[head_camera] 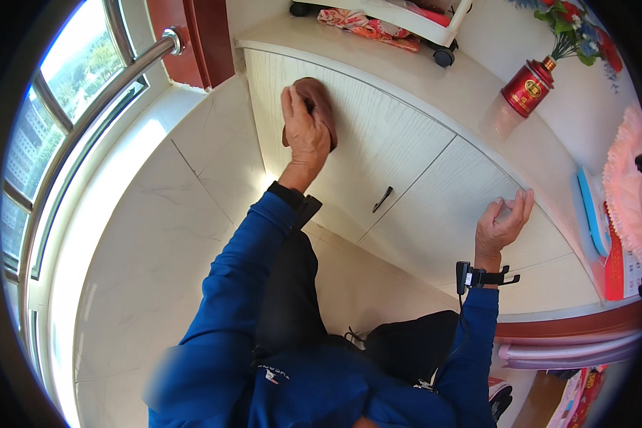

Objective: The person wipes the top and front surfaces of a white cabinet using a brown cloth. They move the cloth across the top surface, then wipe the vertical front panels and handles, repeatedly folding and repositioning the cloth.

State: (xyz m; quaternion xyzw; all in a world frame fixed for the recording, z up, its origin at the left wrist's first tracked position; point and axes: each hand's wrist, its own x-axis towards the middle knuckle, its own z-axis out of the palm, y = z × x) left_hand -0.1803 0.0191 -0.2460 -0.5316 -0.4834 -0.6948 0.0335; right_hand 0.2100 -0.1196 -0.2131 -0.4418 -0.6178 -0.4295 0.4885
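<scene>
My left hand (306, 131) presses a brown cloth (321, 101) flat against a pale wood-grain cabinet door (374, 144), near its upper left corner. The cloth shows on both sides of the fingers; the part beneath the palm is hidden. A small black handle (382, 199) sits low on the same door. Farther right, my right hand (503, 222) is at the front edge of the cabinet top (476, 101), before another door panel (455, 203). Its fingers are loosely bent with the thumb apart, and no object shows in it. Whether the fingertips touch the edge is unclear.
On the cabinet top stand a white wheeled rack (396, 16) over a patterned cloth (364, 29), a red vase (529, 88) with artificial flowers, a blue-and-white object (593, 211) and pink frilled fabric (628, 187). A metal window rail (99, 104) runs along the left.
</scene>
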